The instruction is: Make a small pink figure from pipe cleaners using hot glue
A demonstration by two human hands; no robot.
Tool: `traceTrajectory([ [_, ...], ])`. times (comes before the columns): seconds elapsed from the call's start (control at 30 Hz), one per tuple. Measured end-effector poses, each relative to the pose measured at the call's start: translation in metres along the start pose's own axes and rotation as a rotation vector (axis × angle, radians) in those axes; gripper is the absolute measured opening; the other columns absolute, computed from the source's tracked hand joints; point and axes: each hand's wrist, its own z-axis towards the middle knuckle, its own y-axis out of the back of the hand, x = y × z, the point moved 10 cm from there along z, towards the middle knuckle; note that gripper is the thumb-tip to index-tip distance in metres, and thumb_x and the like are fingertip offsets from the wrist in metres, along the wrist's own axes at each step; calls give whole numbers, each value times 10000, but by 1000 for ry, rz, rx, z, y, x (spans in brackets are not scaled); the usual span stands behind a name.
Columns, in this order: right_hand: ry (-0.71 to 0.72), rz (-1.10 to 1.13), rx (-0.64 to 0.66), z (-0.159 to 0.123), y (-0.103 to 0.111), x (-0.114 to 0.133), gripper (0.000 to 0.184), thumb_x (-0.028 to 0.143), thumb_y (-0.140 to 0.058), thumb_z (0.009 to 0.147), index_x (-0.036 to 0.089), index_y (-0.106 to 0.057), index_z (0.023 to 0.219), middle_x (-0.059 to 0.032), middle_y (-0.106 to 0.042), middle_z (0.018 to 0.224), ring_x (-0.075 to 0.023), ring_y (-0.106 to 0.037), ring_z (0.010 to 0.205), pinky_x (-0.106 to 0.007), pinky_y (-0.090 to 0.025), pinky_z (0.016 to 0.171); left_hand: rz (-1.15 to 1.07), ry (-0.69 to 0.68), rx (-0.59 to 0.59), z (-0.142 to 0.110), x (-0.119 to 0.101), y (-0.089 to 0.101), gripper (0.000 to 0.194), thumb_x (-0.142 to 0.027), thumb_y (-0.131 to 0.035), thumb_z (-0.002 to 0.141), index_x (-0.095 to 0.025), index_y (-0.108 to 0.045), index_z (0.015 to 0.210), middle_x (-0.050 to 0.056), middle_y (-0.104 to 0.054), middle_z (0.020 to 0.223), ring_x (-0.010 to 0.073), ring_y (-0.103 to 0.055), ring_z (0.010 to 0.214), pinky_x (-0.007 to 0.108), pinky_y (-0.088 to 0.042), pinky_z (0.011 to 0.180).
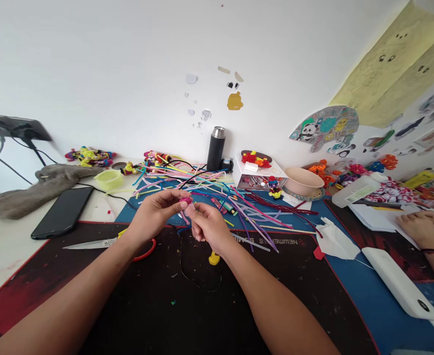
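My left hand (154,211) and my right hand (210,226) meet above the black desk mat. Between their fingertips is a small bright pink fuzzy piece (185,200), which looks like bent pipe cleaner. Both hands are closed in a pinch on it, and the fingers cover part of its shape. Under my left wrist lies a pair of scissors (91,244), blades to the left, with a red loop showing beside the forearm. A yellow object (214,258) of unclear kind shows just below my right hand. Beyond the hands spreads a loose pile of coloured pipe cleaners (254,217).
A smartphone (63,212) rests on the left. Behind the pile stand a black thermos (216,149), a white box (260,175) and a beige bowl (305,182). At right are a white mask (338,240), a long white device (400,281) and another person's hands (422,229) on paper.
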Motion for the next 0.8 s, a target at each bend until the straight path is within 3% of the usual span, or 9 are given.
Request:
traceTrajectory([
  [0.13, 6, 28, 16, 1, -1, 0, 542, 719, -770, 832, 212, -631, 967, 107, -512, 506, -93, -425, 371, -236, -244, 393, 6, -14, 33, 0, 1, -2, 413, -538, -958, 745, -234, -860, 1008, 89, -835, 967, 289, -748, 930, 374, -585, 867],
  [0.37, 55, 36, -44, 2, 7, 2, 471, 639, -802, 839, 189, -689, 922, 130, -382, 444, -83, -355, 354, -248, -229, 409, 52, -16, 58, 0, 0, -2, 469, -537, -941, 777, -231, -830, 1115, 88, -823, 1040, 276, -743, 958, 374, -590, 890],
  [0.8, 79, -11, -32, 3, 6, 2, 481, 640, -804, 828, 166, -756, 895, 118, -376, 408, -88, -353, 338, -265, -201, 393, 91, 9, 81, -1, -6, -4, 529, -631, -935, 718, -202, -834, 1011, 83, -828, 930, 272, -747, 841, 389, -621, 814],
])
